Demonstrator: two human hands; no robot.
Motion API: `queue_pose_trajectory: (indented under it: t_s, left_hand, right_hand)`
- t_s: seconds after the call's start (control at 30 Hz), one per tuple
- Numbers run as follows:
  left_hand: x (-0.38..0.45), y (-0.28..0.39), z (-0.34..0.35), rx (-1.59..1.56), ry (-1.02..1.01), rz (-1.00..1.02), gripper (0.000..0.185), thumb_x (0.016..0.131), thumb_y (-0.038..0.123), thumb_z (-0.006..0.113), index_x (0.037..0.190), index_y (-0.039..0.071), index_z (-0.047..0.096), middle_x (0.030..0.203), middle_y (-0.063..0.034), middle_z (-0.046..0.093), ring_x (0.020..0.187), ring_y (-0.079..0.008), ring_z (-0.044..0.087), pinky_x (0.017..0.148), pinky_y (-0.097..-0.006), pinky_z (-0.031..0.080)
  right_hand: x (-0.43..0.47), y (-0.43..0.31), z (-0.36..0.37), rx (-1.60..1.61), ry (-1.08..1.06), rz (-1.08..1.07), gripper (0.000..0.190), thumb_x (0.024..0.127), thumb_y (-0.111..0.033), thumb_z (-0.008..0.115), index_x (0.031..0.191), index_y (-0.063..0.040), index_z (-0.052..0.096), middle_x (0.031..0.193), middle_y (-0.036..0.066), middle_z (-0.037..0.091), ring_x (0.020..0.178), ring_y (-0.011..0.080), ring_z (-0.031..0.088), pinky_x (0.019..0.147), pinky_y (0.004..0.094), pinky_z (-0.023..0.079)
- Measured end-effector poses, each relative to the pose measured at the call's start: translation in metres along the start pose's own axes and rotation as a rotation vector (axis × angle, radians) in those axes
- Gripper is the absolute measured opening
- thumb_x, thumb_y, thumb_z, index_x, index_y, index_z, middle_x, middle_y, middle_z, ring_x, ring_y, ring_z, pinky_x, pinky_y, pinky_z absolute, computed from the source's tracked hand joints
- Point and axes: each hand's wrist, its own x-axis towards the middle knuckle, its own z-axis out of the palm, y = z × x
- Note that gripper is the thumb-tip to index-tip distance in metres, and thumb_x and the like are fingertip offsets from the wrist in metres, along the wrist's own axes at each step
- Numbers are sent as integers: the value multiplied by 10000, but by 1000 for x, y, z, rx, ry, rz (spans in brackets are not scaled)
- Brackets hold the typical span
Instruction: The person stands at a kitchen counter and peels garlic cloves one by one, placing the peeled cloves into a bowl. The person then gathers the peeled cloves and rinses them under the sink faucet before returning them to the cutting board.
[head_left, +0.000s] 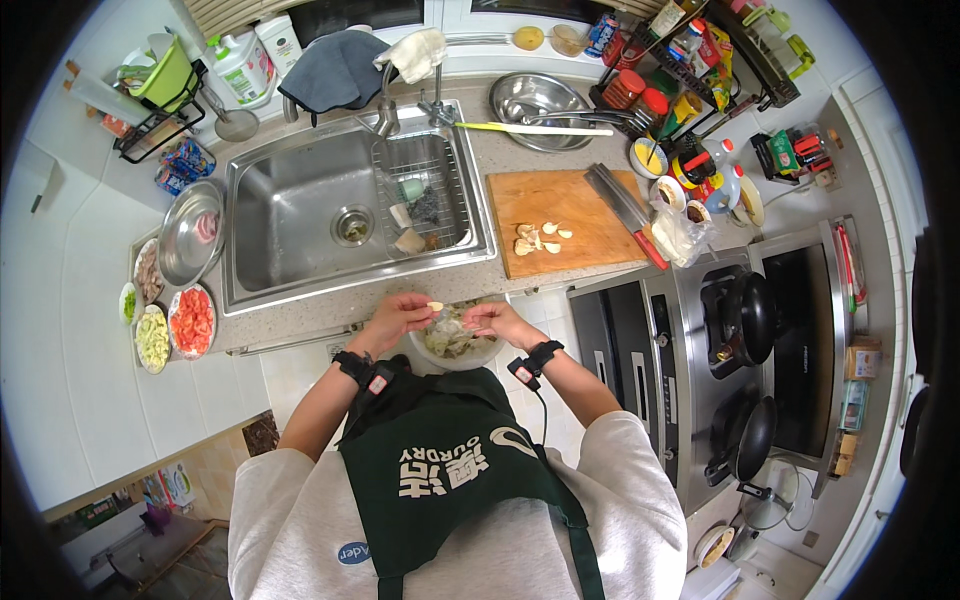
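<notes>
My left hand (397, 319) pinches a pale peeled-looking garlic clove (435, 306) between thumb and fingertips. Facing it, my right hand (501, 322) has its fingers drawn together; whether a scrap of skin is between them is too small to tell. Both hands are over a waste bin (427, 354) holding pale peelings and vegetable scraps (454, 341), below the counter's front edge. On the wooden cutting board (555, 206) lie several garlic cloves (528, 238), some bunched and some apart. A cleaver (619, 201) with a red handle rests across the board's right side.
The steel sink (300, 217) has a wire rack (420, 172) in its right part. Plates of chopped tomato (193, 321) and other cut food stand left. Right of the board are bowls, bottles and a plastic bag (679, 232). Black pans (752, 319) sit on the stove.
</notes>
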Motion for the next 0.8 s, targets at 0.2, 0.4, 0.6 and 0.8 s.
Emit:
queue_pose_trajectory:
  t_s: [0.2, 0.4, 0.6, 0.8]
  left_hand:
    - [8, 2, 7, 40, -6, -33, 233, 902, 89, 632, 1121, 18, 595, 1076, -75, 647, 978, -157, 643, 844, -261, 527]
    - [7, 5, 9, 12, 23, -35, 222, 900, 81, 631, 1108, 15, 591, 1074, -73, 637, 979, -151, 634, 864, -265, 522]
    - [5, -1, 2, -28, 38, -26, 214, 899, 76, 631, 1101, 16, 595, 1069, -67, 638, 975, -150, 635, 866, -264, 522]
    - [1, -1, 2, -16, 37, -26, 209, 897, 79, 636, 1095, 20, 605, 1062, -61, 644, 973, -149, 637, 852, -258, 523]
  right_hand:
    - [-19, -41, 21, 87, 19, -67, 114, 904, -95, 626, 985, -21, 659, 916, 76, 674, 803, 135, 651, 691, 264, 533]
    - [1, -3, 16, -502, 369, -351, 110, 777, -50, 740, 775, -40, 630, 674, -3, 602, 615, 81, 553, 554, 231, 458]
    - [-1, 14, 11, -389, 121, -303, 171, 767, 29, 672, 926, -24, 635, 853, 13, 642, 810, 105, 612, 708, 241, 499]
    - [-13, -15, 12, 91, -32, 53, 249, 938, -107, 569, 1173, -26, 583, 1055, 71, 641, 1013, 165, 628, 832, 277, 521]
